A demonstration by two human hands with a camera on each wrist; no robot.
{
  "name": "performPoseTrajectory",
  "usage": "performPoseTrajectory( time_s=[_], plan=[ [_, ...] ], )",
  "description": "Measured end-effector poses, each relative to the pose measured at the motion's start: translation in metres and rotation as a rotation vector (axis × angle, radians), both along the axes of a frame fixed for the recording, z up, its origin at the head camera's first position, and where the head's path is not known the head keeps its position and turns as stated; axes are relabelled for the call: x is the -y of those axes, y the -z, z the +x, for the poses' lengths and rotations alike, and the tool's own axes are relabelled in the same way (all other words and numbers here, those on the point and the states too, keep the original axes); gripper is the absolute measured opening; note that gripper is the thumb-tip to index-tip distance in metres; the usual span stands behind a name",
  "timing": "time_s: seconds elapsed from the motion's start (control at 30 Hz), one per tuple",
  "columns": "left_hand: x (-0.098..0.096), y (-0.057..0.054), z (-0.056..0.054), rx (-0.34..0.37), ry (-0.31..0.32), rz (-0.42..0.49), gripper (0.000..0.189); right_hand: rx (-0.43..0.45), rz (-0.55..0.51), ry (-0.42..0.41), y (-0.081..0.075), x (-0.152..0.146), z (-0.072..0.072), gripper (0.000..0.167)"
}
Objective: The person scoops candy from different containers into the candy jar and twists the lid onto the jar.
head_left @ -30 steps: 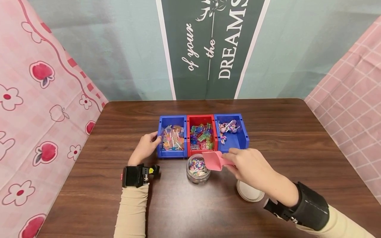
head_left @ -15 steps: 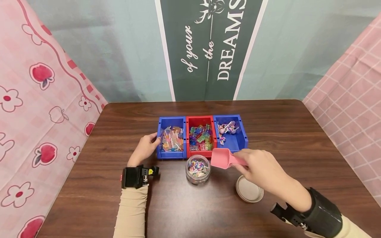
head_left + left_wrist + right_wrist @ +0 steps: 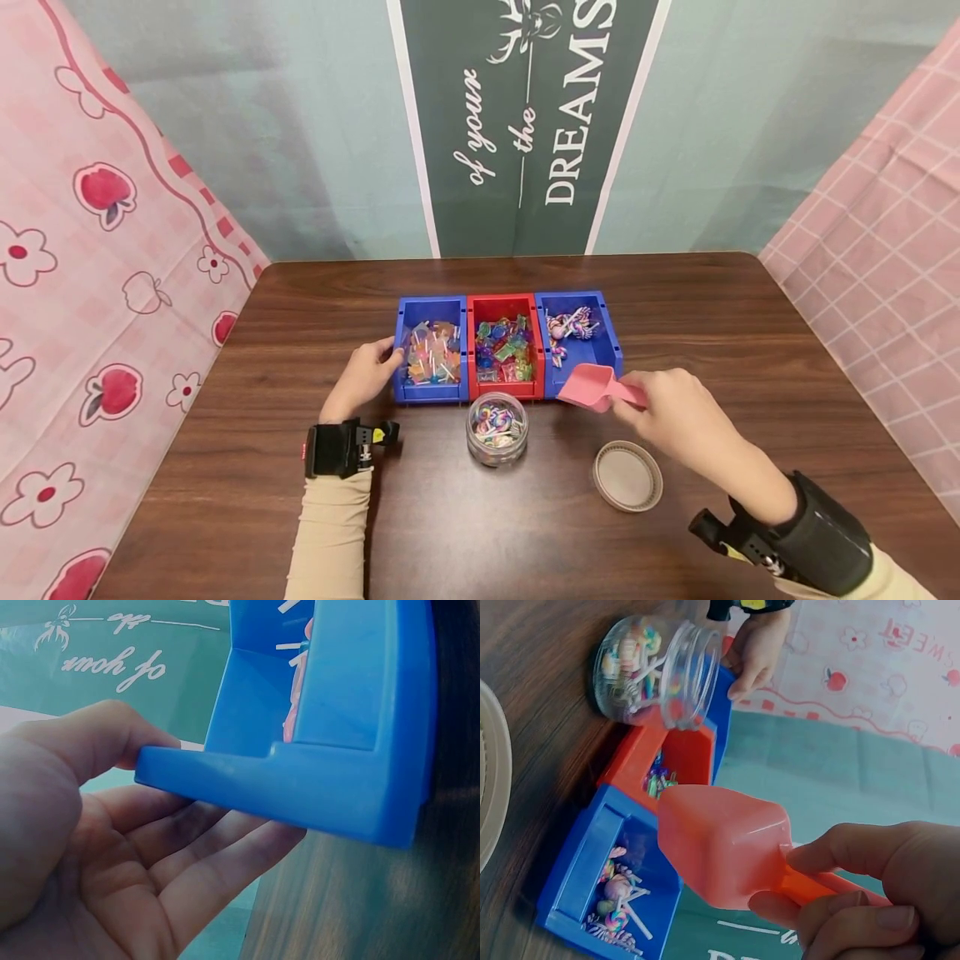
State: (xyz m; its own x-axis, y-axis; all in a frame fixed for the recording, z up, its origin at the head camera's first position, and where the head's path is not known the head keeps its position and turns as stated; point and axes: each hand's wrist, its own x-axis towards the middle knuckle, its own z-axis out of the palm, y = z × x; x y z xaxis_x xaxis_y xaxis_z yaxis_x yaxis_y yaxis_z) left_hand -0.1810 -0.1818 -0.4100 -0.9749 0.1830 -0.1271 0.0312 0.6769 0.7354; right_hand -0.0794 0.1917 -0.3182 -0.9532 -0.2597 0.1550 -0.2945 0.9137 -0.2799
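Observation:
My right hand (image 3: 678, 412) grips a pink scoop (image 3: 588, 387) by its handle. The scoop is over the front edge of the right blue bin (image 3: 579, 354), which holds several striped lollipop-shaped pieces (image 3: 619, 892); no pieces show in the scoop. My left hand (image 3: 363, 371) holds the side wall of the left blue bin (image 3: 225, 780), thumb on the rim and fingers along the outside. Small pale and orange lollipop-like pieces (image 3: 433, 354) lie in that bin. Before the middle red bin (image 3: 506, 390) stands an uncovered clear jar (image 3: 497, 454) containing colourful swirl lollipops (image 3: 634, 660).
A round beige lid (image 3: 628, 477) lies on the brown wood-grain table (image 3: 465, 542), right of the jar. The three bins stand side by side, the red one with colourful wrapped-candy-shaped pieces (image 3: 510, 346). Printed cloths hang behind and at both sides.
The right hand has moved the scoop rightward, from beside the jar's rim to the front of the right blue bin, tilting it on the way. The left hand stays on its bin.

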Motion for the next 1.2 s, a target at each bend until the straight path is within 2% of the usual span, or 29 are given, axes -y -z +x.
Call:
performPoseTrajectory(
  time_s=[0.27, 0.43, 0.7, 0.97, 1.2],
  plan=[
    [0.0, 0.0, 0.0, 0.017, -0.008, -0.008, 0.048, 0.047, -0.016, 0.03, 0.004, -0.006, -0.014, 0.013],
    [0.001, 0.0, 0.0, -0.001, -0.006, -0.011, 0.047, 0.051, -0.024, 0.038, 0.008, -0.008, -0.023, 0.016],
    [0.0, 0.0, 0.0, -0.038, 0.003, -0.009, 0.044, 0.105, -0.035, 0.055, 0.013, -0.007, -0.037, 0.018],
    [0.0, -0.001, 0.001, -0.021, 0.003, 0.0, 0.046, 0.094, -0.042, 0.064, 0.019, -0.003, -0.048, 0.036],
    [-0.001, -0.002, 0.001, -0.018, -0.002, 0.007, 0.045, 0.138, -0.076, 0.07, 0.022, -0.001, -0.057, 0.044]
  ],
)
